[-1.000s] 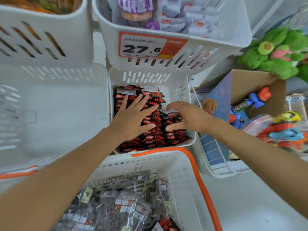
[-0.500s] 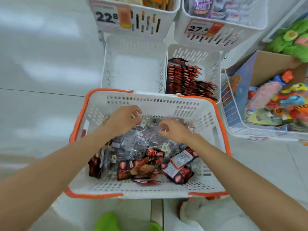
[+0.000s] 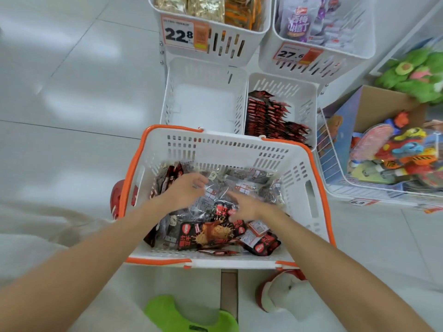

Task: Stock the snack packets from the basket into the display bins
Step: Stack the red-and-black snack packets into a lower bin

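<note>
A white basket with an orange rim (image 3: 134, 168) stands on the floor below me, holding several clear dark snack packets (image 3: 249, 180) and red-black packets (image 3: 211, 233). My left hand (image 3: 184, 191) lies on the clear packets at the middle, its fingers curled over one packet's edge, blurred. To its right, my right hand (image 3: 244, 207) reaches over the pile with fingers stretched out. Beyond the basket are two low display bins. The left bin (image 3: 203, 104) is bare inside. The right bin (image 3: 306, 94) holds rows of red-black packets (image 3: 268, 118).
Two upper bins carry price tags, 22.8 (image 3: 178, 34) and 27.6 (image 3: 291, 53), and hold other snacks. A wire bin of toys (image 3: 395, 149) and a green plush (image 3: 417, 73) stand at the right. Red-white slippers (image 3: 280, 295) and a green object (image 3: 189, 315) lie near me.
Both hands left the red-black packets in the low right bin and came back into the basket. My view pulled back. Since half a second ago the hands have shifted little.
</note>
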{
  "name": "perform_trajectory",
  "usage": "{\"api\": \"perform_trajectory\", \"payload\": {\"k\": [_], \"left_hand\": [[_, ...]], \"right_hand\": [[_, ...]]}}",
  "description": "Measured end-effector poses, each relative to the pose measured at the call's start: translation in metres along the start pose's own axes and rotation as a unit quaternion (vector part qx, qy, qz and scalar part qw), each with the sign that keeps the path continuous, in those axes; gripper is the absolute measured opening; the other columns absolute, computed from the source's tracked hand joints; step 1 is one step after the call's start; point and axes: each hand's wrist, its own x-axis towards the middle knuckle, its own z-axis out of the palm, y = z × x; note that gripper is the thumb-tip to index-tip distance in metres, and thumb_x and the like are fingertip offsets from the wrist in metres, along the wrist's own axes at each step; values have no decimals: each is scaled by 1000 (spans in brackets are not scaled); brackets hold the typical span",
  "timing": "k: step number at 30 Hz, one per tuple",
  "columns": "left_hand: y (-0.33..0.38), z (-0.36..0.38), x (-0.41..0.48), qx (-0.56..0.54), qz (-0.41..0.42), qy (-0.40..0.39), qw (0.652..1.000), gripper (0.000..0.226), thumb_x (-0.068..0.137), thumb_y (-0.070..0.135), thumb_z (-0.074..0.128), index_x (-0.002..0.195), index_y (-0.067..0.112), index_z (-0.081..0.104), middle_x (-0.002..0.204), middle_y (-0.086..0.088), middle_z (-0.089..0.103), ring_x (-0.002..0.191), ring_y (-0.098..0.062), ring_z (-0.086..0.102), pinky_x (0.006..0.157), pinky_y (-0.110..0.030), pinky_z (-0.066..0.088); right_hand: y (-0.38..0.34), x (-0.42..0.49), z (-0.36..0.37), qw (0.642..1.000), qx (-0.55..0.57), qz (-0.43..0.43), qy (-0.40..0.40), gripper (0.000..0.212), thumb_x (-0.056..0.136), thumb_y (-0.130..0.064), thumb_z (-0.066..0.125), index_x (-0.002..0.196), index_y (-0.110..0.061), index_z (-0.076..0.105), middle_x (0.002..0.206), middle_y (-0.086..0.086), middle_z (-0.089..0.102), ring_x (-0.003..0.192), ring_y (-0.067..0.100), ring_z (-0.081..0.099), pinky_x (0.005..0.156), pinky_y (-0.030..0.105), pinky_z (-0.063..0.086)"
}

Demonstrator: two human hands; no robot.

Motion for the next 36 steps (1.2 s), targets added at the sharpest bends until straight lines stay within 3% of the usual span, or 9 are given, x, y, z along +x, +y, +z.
{"api": "perform_trajectory", "payload": {"k": [4, 7, 11, 15, 21, 26, 29, 32, 36], "left_hand": [[-11, 4, 1, -34, -15, 4, 999, 23, 94, 8, 61, 116, 15, 61, 105, 4, 58, 95, -13, 58, 65, -8, 43], [-12, 2, 0, -46, -25, 8, 999, 35, 92, 10, 65, 125, 16, 57, 121, 1, 58, 113, -18, 56, 79, -16, 44], [9, 1, 2, -32, 19, -57, 998, 91, 76, 30, 84, 150, 25, 32, 140, 16, 41, 128, -6, 42, 106, -28, 36], [20, -7, 3, -118, 23, 4, 993, 30, 81, 15, 79, 106, 8, 64, 80, 6, 74, 72, -9, 72, 60, -22, 58], [6, -37, -12, -215, -34, 116, 969, 19, 90, 23, 68, 103, 13, 59, 106, -8, 70, 80, -8, 69, 54, -14, 50], [-3, -36, -19, -300, -103, 82, 945, 55, 96, 20, 59, 144, 22, 31, 149, -3, 37, 123, -18, 43, 82, -42, 60], [-7, -35, -15, -336, -111, 75, 932, 56, 97, 20, 59, 146, 22, 31, 151, 0, 34, 132, -20, 40, 85, -48, 58], [-7, -32, -10, -370, -127, 61, 918, 55, 96, 14, 61, 145, 18, 36, 142, 3, 43, 115, -14, 53, 79, -42, 60], [-13, -30, -6, -389, -138, 46, 909, 50, 94, 7, 62, 139, 20, 43, 135, -6, 55, 113, -24, 61, 75, -39, 61]], "right_hand": [[15, 1, 23, 995, -96, 25, 25, 55, 90, -25, 71, 138, -9, 50, 140, 12, 50, 125, 30, 50, 97, 35, 43], [15, -8, 9, 996, 60, -32, 60, 7, 93, -19, 67, 98, -15, 67, 101, 6, 67, 91, 22, 65, 83, 37, 49], [-25, -27, -43, 959, 196, -146, 140, 9, 93, -12, 65, 88, -19, 64, 82, -5, 65, 74, 8, 62, 70, 25, 49], [-61, -36, -68, 913, 294, -197, 203, 30, 91, -14, 69, 119, -16, 58, 105, -9, 60, 94, 2, 58, 75, 15, 50], [-46, 7, 28, 989, 84, -98, 74, 82, 84, -32, 76, 151, -23, 30, 146, 4, 46, 135, 26, 44, 109, 42, 39], [-35, 28, 77, 979, -130, -149, 47, 18, 83, -30, 75, 95, -19, 66, 125, 5, 58, 123, 26, 44, 113, 49, 28], [-32, 33, 50, 994, -18, -102, 29, 36, 84, -22, 75, 113, -16, 53, 105, 6, 65, 96, 25, 60, 90, 43, 49], [-42, 35, 40, 996, -31, -89, -8, 62, 80, -36, 79, 133, -21, 51, 127, 5, 57, 115, 24, 54, 99, 41, 45], [-39, 33, 61, 991, 67, -112, -1, 22, 87, -17, 72, 104, -14, 59, 102, -1, 58, 100, 22, 59, 91, 41, 50]]}}
